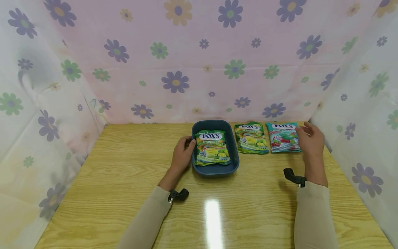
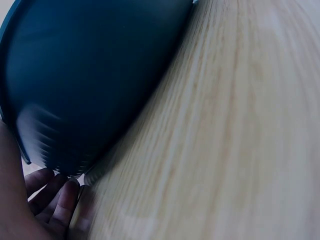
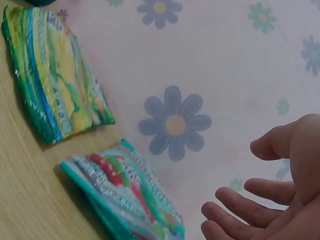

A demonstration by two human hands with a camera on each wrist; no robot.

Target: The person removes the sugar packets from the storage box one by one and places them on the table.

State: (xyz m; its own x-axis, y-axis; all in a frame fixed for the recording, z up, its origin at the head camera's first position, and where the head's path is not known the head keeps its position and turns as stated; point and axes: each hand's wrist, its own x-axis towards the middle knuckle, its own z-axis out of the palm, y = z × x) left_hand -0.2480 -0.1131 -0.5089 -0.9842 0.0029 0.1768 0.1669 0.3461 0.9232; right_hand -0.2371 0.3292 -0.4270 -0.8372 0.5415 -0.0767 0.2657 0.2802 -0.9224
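Note:
My left hand (image 1: 182,154) holds the left side of a dark blue plastic tub (image 1: 215,170), thumb at the rim and fingers along the outer wall. The left wrist view shows these fingers bent close against the tub's wall (image 2: 95,65). Inside the tub lies a green FOX'S Spring Tea candy bag (image 1: 212,148). At the right, my right hand (image 1: 312,140) is beside a teal FOX'S Mint Blossom candy bag (image 1: 284,138), overlapping its right edge in the head view. The right wrist view has the fingers (image 3: 250,212) spread loosely, apart from that bag (image 3: 132,187).
Between the tub and the teal bag lies a second green Spring Tea bag (image 1: 251,138). All stand near the back edge of a wooden table (image 1: 130,166). A flowered cloth (image 1: 205,69) rises behind the table and along both sides.

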